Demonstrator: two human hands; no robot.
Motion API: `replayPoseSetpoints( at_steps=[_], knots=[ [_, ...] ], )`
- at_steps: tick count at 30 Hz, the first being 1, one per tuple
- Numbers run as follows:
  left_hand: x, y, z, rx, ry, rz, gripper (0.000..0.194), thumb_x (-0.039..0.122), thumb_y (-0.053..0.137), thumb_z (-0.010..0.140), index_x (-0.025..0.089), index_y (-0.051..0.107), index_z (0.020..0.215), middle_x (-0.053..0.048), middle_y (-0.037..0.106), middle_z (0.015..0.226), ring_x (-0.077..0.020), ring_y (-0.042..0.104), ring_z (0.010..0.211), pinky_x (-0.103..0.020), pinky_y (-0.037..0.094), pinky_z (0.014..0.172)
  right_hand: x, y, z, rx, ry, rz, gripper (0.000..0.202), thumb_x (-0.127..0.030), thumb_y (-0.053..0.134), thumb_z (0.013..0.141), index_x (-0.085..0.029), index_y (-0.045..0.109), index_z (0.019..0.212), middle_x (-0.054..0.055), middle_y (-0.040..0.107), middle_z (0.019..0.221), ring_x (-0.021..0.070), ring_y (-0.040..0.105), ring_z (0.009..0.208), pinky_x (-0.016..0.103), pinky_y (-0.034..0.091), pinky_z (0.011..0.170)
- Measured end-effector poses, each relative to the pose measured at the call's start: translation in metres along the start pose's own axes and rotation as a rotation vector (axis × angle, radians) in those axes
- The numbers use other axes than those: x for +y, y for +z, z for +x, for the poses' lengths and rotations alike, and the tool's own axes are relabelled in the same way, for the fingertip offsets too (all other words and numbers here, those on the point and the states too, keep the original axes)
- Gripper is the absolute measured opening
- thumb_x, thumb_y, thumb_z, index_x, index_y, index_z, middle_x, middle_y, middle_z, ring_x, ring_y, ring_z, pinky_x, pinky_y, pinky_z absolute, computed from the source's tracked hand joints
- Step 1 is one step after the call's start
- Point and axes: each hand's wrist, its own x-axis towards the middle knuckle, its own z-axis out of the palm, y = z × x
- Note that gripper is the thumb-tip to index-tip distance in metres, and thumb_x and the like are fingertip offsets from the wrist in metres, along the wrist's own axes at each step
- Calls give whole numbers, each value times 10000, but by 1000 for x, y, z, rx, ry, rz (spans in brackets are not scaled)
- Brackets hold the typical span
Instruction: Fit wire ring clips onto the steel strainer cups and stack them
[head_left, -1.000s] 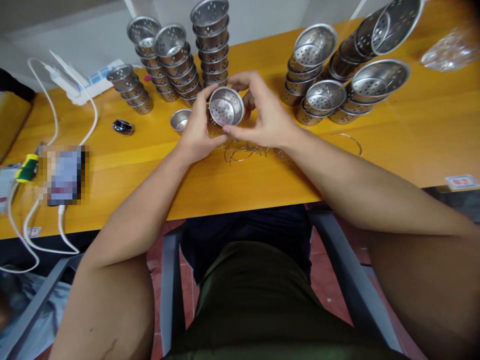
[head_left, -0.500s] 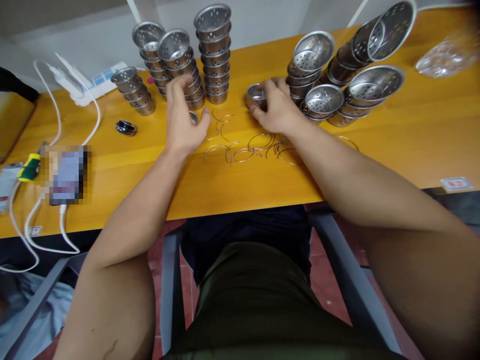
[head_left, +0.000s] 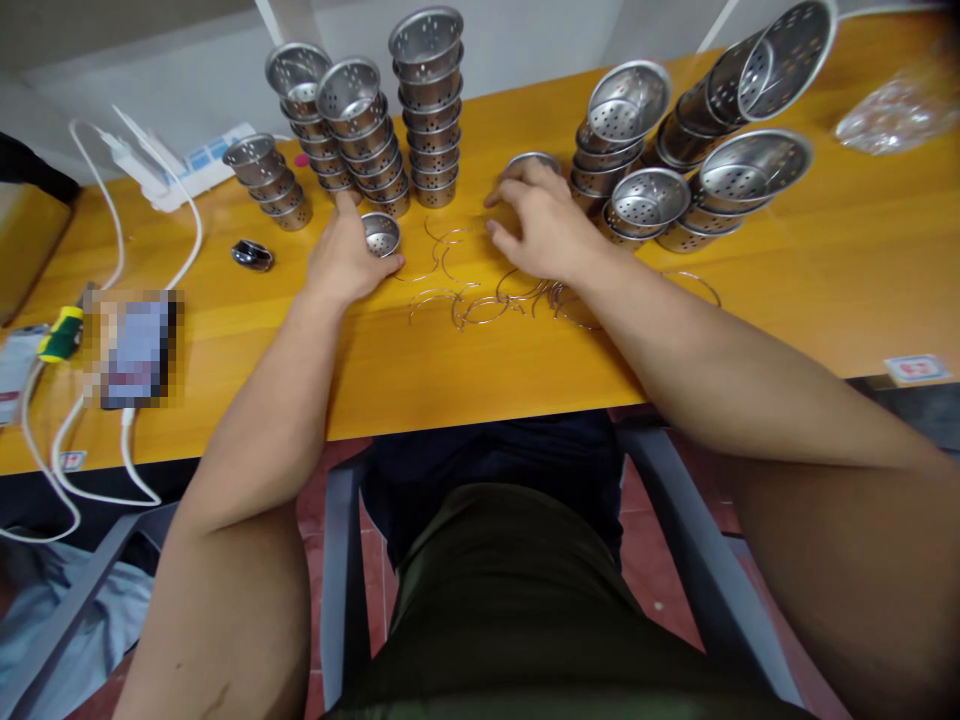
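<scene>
My left hand [head_left: 341,252] is low on the table, curved round the left side of a small perforated metal cup [head_left: 382,234]. Its thumb lies along the cup's near side; the other fingers are partly hidden. My right hand [head_left: 544,222] hovers with thumb and fingers apart and nothing between them. Just behind its fingers is another perforated metal cup [head_left: 534,160], mostly covered by the hand. Between the hands, several thin bent wire rings [head_left: 484,308] lie loose on the table.
Stacks of perforated cups stand at the back left [head_left: 425,110] and to the right [head_left: 626,110]; one long stack [head_left: 720,90] leans over. Further left are a black shiny object [head_left: 252,255], a power strip [head_left: 202,165] and a phone [head_left: 136,350] on a white cable. A plastic bag [head_left: 892,115] lies far right.
My left hand has moved down and left, round the small cup, which shows more now. My right hand's fingers have come off the cup, which now sits further back and right.
</scene>
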Motion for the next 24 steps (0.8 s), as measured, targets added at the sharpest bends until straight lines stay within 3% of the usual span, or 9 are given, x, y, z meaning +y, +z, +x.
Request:
replayPoseSetpoints(
  at_steps=[4,9,13,16,21,24],
  knots=[
    [9,14,7,55,86,-68,979,600,1174,843,441,605,1624,-85,822,1663,-464,764,1649,-829,601,1451,-5,11,4,-65,-84,83,548,-628,709,1211,-422,818,1707,111,790,1774,503,648,1712,772,468,1560],
    [36,24,7,51,64,-71,1062,461,1212,787,417,608,1660,-114,789,1723,-491,741,1673,-825,567,1511,-15,28,13,-255,-110,13,521,-483,614,1240,-335,853,1678,118,883,1662,467,762,1558,728,570,1442],
    [73,15,-1,-4,-79,33,1015,407,1187,764,400,639,1619,-115,771,1780,-499,719,1710,-805,553,1542,-31,11,17,-373,41,-233,494,-422,538,1253,-287,935,1513,184,866,1630,478,727,1602,665,552,1442],
    [87,8,-3,-33,-112,69,938,430,1176,765,416,680,1561,-94,792,1764,-506,735,1690,-817,580,1511,-46,-2,16,-418,123,-304,465,-393,578,1239,-281,947,1500,199,859,1632,473,730,1625,611,582,1403],
    [83,9,-1,-61,-125,57,887,390,1139,784,376,692,1550,-118,806,1738,-515,761,1645,-809,601,1476,-58,-25,13,-429,218,-340,538,-315,570,1265,-309,854,1722,135,862,1709,440,797,1582,579,639,1339],
    [76,12,1,-87,-150,51,874,322,1113,797,356,689,1560,-133,797,1731,-519,754,1657,-787,588,1485,-46,-44,8,-371,300,-385,552,-283,518,1307,-216,805,1774,203,822,1760,453,776,1629,572,610,1371]
  ],
)
